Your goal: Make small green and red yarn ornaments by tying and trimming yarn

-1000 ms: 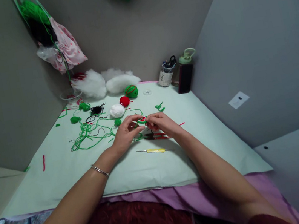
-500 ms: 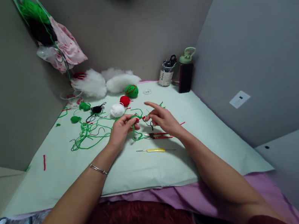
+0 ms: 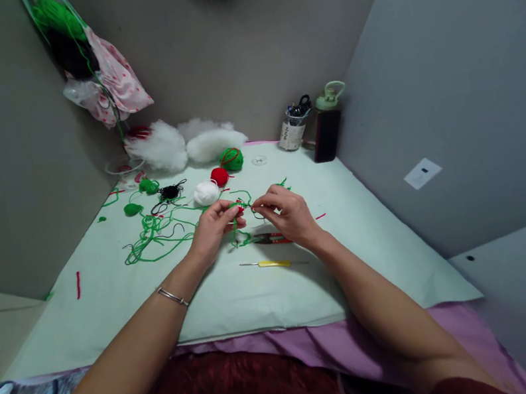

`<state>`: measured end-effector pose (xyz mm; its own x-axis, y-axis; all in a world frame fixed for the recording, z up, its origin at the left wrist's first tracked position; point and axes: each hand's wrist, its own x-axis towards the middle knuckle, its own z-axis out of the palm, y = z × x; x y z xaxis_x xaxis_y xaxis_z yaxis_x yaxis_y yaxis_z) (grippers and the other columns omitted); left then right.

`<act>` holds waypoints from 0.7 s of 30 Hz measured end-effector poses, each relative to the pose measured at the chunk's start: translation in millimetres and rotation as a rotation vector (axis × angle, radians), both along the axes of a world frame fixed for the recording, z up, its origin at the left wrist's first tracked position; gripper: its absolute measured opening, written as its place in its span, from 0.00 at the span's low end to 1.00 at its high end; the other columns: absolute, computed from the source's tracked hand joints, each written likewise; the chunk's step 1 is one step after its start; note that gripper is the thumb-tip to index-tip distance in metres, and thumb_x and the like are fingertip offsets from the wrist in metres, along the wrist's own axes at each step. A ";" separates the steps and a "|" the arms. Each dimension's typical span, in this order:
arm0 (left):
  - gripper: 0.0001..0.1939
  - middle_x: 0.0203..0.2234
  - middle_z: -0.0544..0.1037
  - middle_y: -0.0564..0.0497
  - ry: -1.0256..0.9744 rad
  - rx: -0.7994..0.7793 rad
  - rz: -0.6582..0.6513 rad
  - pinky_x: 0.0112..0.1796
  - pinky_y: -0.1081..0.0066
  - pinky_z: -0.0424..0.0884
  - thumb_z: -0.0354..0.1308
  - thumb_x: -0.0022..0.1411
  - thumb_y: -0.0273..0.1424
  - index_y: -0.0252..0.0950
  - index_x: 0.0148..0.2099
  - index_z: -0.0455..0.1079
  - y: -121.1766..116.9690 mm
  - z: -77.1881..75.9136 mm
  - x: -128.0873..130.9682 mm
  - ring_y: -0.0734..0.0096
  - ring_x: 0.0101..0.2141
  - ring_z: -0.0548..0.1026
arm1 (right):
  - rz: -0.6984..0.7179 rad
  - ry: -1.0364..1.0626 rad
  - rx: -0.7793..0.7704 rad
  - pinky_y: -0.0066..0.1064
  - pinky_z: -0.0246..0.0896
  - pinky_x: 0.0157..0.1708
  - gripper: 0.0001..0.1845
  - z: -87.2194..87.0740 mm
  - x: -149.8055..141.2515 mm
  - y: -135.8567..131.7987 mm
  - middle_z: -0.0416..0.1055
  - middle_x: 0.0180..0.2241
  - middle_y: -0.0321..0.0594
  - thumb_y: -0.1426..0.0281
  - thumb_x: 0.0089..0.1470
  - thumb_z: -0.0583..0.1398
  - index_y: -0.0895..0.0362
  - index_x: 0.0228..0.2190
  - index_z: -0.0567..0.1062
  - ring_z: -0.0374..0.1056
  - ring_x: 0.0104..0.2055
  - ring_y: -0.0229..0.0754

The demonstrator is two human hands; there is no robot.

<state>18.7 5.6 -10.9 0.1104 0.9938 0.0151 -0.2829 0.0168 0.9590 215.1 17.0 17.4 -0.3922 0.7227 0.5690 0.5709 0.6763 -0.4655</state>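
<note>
My left hand point(image 3: 213, 230) pinches a small red, white and green crochet piece point(image 3: 240, 207) above the pale green table cover point(image 3: 210, 300), with a green strand hanging from it. My right hand point(image 3: 287, 215) is closed in a pinch right beside the piece, on a thin dark thread or needle too small to name. Red-handled snips point(image 3: 273, 238) lie just under my right hand. A yellow-handled crochet hook point(image 3: 273, 263) lies nearer to me.
Loose green yarn point(image 3: 154, 239) tangles to the left. White point(image 3: 205, 194), red point(image 3: 219, 177) and green point(image 3: 231, 160) yarn balls, black thread point(image 3: 169, 192) and white stuffing point(image 3: 184, 146) sit at the back. A pen cup point(image 3: 292, 128) and bottle point(image 3: 326, 126) stand back right. Bags point(image 3: 96, 77) hang on the wall.
The hands lifted slightly with the piece. My right hand opened and spread its fingers half a second ago, then closed again into a pinch next to the piece.
</note>
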 end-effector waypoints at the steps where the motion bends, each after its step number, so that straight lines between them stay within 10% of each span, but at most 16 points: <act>1: 0.15 0.33 0.78 0.52 0.000 -0.001 0.001 0.37 0.70 0.73 0.68 0.56 0.38 0.34 0.39 0.71 0.0 -0.4 -0.1 0.73 0.31 0.78 | -0.003 -0.009 0.000 0.30 0.55 0.33 0.07 -0.2 -0.1 -0.1 0.67 0.28 0.38 0.71 0.62 0.60 0.54 0.34 0.79 0.63 0.32 0.39; 21: 0.16 0.34 0.79 0.52 0.071 0.002 0.024 0.35 0.72 0.70 0.68 0.56 0.40 0.36 0.40 0.72 0.9 -3.5 -1.2 0.72 0.32 0.79 | 0.000 -0.126 0.042 0.31 0.55 0.35 0.10 -2.1 1.7 0.9 0.69 0.30 0.39 0.74 0.62 0.57 0.55 0.31 0.77 0.64 0.34 0.40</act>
<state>17.5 6.5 -14.4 0.0878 0.9961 0.0098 -0.2142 0.0093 0.9768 216.8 17.9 15.3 -0.4626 0.6994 0.5449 0.6233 0.6936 -0.3612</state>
